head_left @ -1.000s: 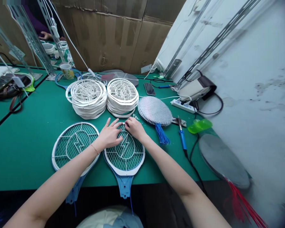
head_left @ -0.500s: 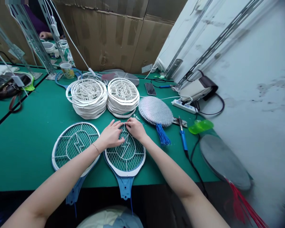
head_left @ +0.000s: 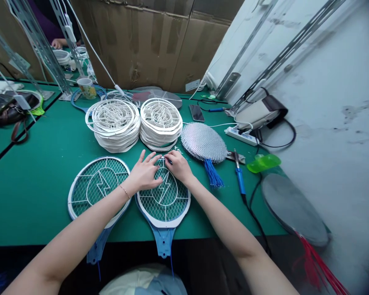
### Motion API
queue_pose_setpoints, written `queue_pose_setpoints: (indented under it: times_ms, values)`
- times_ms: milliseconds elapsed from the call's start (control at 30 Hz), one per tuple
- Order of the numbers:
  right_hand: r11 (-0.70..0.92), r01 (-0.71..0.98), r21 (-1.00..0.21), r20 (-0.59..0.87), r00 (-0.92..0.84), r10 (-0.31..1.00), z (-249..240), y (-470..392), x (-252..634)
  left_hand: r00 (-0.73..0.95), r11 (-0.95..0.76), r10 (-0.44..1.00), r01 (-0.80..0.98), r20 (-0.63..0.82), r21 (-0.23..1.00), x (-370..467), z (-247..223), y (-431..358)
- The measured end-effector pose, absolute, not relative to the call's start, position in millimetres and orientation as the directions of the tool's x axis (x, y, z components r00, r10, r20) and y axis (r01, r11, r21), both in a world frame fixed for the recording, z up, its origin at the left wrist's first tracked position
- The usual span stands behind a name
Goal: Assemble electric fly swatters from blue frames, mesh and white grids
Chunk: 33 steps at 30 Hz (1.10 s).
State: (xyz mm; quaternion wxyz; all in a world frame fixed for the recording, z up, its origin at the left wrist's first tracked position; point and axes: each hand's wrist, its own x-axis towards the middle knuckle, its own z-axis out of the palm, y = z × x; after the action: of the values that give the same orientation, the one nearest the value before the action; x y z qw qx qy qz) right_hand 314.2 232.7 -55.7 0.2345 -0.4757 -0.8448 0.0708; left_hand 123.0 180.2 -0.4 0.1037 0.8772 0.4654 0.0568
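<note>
A mosquito racket (head_left: 165, 224) with a white front frame, lightning-bolt grid and blue handle stub lies in front of me. Over its upper left part my left hand (head_left: 144, 174) rests with fingers spread, holding nothing. My right hand (head_left: 177, 166) is pinched at the racket's top rim; whatever its fingertips hold is too small to name. To the left lies a second mosquito racket (head_left: 76, 182) of the same kind, partly covered by my left forearm. A blue wire hangs from each handle stub.
Behind the rackets stand two stacks of white racket frames (head_left: 117, 135), (head_left: 160, 137). Metal mesh discs (head_left: 203, 139) with blue wires lie to their right, near a soldering iron (head_left: 240, 180), a green plastic piece (head_left: 264, 163) and a phone (head_left: 197, 112). Grey mesh discs (head_left: 292, 205) overhang the right edge.
The fingers of my left hand have lifted and spread away from the racket's top rim. My right hand stays pinched there, shifted slightly. The view has moved a little.
</note>
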Motion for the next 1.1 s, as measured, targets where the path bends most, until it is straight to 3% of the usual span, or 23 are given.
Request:
queue_pose_setpoints:
  times_ms: [333, 633, 700, 867, 1100]
  values:
    - [0.523, 0.808, -0.271, 0.271, -0.457, 0.847, -50.7, 226.7, 311.3, 0.576, -0.546, 0.818, 0.784, -0.016, 0.294, 123.4, 0.6, 180.6]
    - [0.524, 0.828, -0.202, 0.081, -0.519, 0.851, -12.6, 222.8, 304.4, 0.586, -0.553, 0.809, 0.784, -0.041, 0.284, 126.0, 1.1, 181.9]
    - [0.504, 0.829, -0.242, 0.064, -0.505, 0.861, 2.2, 204.3, 309.0, 0.584, -0.553, 0.810, 0.791, -0.053, 0.262, 123.7, 1.5, 180.5]
    - [0.482, 0.721, -0.498, 0.033, -0.540, 0.841, 24.8, 105.0, 328.8, 0.568, -0.547, 0.821, 0.812, -0.056, 0.201, 123.2, 2.5, 172.7]
    - [0.651, 0.677, -0.343, 0.024, -0.686, 0.727, 2.2, 50.2, 333.1, 0.529, -0.502, 0.839, 0.843, -0.127, 0.193, 135.7, 8.6, 165.2]
